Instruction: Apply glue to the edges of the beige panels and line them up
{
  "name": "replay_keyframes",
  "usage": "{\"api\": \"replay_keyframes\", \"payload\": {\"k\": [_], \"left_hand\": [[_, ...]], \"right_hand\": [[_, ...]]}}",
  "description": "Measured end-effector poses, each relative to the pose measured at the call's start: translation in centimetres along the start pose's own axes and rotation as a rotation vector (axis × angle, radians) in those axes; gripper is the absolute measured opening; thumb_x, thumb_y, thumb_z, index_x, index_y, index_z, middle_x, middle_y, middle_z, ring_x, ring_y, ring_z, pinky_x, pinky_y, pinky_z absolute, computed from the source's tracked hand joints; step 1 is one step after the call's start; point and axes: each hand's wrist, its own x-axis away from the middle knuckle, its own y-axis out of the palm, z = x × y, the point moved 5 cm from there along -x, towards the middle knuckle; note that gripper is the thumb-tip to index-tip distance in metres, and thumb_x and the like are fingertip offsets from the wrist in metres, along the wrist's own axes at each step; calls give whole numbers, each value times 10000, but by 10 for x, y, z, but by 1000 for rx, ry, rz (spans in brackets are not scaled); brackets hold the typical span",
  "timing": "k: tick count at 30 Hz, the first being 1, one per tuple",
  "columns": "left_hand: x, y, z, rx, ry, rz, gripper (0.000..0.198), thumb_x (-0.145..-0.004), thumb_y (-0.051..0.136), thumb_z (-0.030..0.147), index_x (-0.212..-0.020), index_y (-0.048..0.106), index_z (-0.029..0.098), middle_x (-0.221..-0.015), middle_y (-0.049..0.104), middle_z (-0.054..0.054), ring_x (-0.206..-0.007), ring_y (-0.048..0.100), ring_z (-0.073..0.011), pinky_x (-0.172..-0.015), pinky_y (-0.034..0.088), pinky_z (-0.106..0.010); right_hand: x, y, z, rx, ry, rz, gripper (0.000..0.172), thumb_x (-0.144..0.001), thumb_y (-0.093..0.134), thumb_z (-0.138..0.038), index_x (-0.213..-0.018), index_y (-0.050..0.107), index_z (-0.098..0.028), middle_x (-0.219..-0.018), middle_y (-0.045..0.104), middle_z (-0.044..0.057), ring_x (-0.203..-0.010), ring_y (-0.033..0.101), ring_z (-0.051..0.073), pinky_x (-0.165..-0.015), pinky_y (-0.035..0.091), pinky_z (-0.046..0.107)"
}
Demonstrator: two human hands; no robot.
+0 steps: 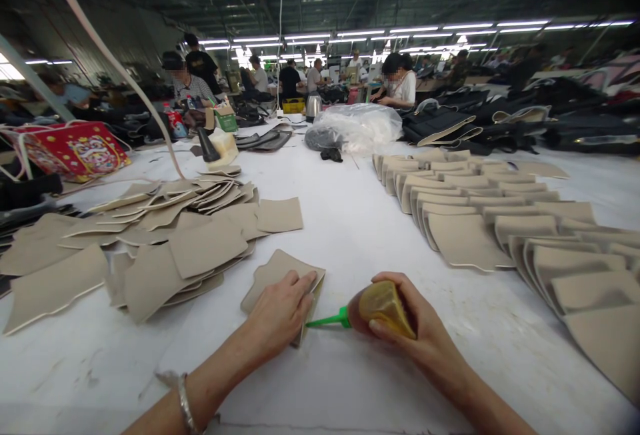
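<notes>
My left hand [280, 311] lies flat, fingers together and stretched, pressing a small stack of beige cut pieces [273, 273] on the white table [350, 235]. My right hand [405, 325] is closed round a soft amber glue bottle [383, 305]. Its green nozzle [327, 321] points left and meets the right edge of the beige stack, just under my left fingertips. A metal bracelet [184, 400] is on my left wrist.
A loose heap of beige pieces [150, 241] lies to the left. Neat overlapping rows of beige pieces [490, 221] fill the right. Farther back are a clear plastic bag [357, 127], black bag parts [450, 125], a red patterned bag [75, 149] and several seated people.
</notes>
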Motion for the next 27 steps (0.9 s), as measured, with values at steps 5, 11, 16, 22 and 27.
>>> {"api": "replay_keyframes", "payload": {"k": [5, 11, 16, 22, 27], "left_hand": [[0, 0, -1, -5, -5, -6, 451, -939, 273, 294, -1366, 409, 243, -1037, 561, -53, -893, 601, -215, -803, 429, -333], [1, 1, -1, 11, -9, -22, 446, -944, 275, 304, -1361, 417, 241, -1042, 561, -53, -898, 601, -213, -809, 434, -331], [2, -1, 0, 11, -19, -20, 446, -944, 276, 305, -1363, 413, 240, -1050, 557, -53, -904, 596, -211, -814, 436, -327], [0, 1, -1, 12, -14, -29, 444, -945, 274, 305, -1363, 411, 248, -1051, 555, -51, -916, 594, -201, -827, 428, -310], [-1, 2, -2, 13, -17, -29, 435, -949, 265, 306, -1354, 418, 274, -1032, 552, -47, -898, 597, -193, -818, 422, -299]], "right_hand": [[-1, 3, 1, -31, 12, -16, 466, -783, 673, -436, -1124, 415, -251, -921, 536, -11, -815, 537, 188, -726, 418, 292], [2, 7, 2, -48, 46, -1, 475, -788, 668, -435, -1134, 394, -260, -901, 539, -21, -796, 538, 181, -716, 416, 286], [6, 8, 0, -97, 68, -37, 447, -789, 654, -447, -1108, 408, -254, -886, 534, -23, -785, 531, 179, -700, 416, 279], [3, 7, -3, -85, 68, -2, 462, -776, 660, -449, -1108, 410, -249, -870, 548, -19, -779, 541, 193, -692, 421, 289], [-7, 0, 2, -9, 37, 27, 444, -791, 653, -445, -1105, 414, -240, -881, 548, -8, -782, 545, 200, -704, 421, 307]]}}
